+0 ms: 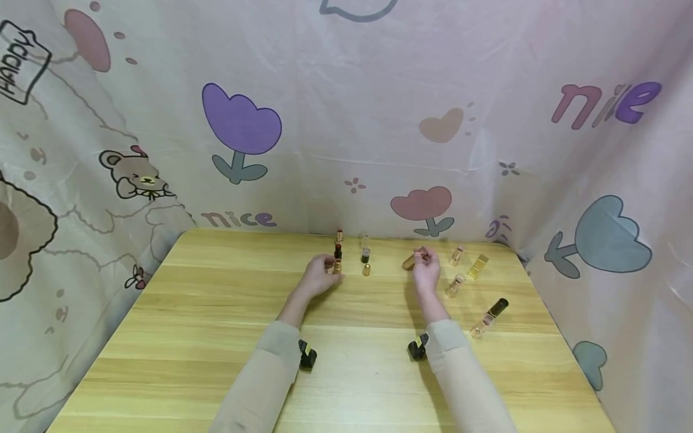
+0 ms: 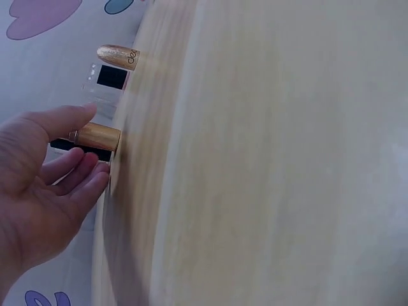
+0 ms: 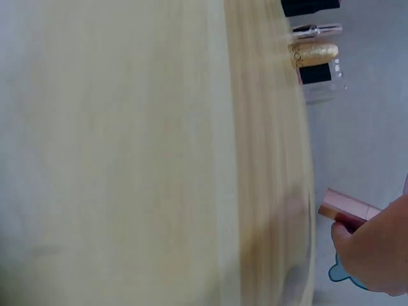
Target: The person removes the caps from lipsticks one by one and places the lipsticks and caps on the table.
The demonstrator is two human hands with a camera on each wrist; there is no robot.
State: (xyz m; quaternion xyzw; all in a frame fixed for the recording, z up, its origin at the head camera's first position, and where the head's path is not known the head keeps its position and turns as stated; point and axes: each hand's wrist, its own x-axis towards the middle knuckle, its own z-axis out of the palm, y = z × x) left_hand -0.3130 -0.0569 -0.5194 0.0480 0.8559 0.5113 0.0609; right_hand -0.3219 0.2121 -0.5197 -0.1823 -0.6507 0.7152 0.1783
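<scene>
My left hand (image 1: 318,276) holds a gold lipstick tube (image 2: 101,136) upright between thumb and curled fingers, near the table's back edge. Right behind it stand a lipstick with a black base (image 1: 338,253) and dark red tip, then a red-tipped lipstick (image 1: 339,236), all in a row. To the right of that row are a rounded gold cap (image 1: 367,270), a clear cap with a black band (image 1: 365,257) and a clear cap (image 1: 364,240). My right hand (image 1: 426,273) pinches a rose-gold lipstick tube (image 3: 345,205), tilted, its far end hidden by the hand.
On the right side of the wooden table (image 1: 216,337) stand a rose-gold lipstick (image 1: 456,257), a gold one (image 1: 478,266), a clear-topped one (image 1: 455,285) and one with a black top (image 1: 497,308). A patterned curtain (image 1: 346,120) hangs behind the table.
</scene>
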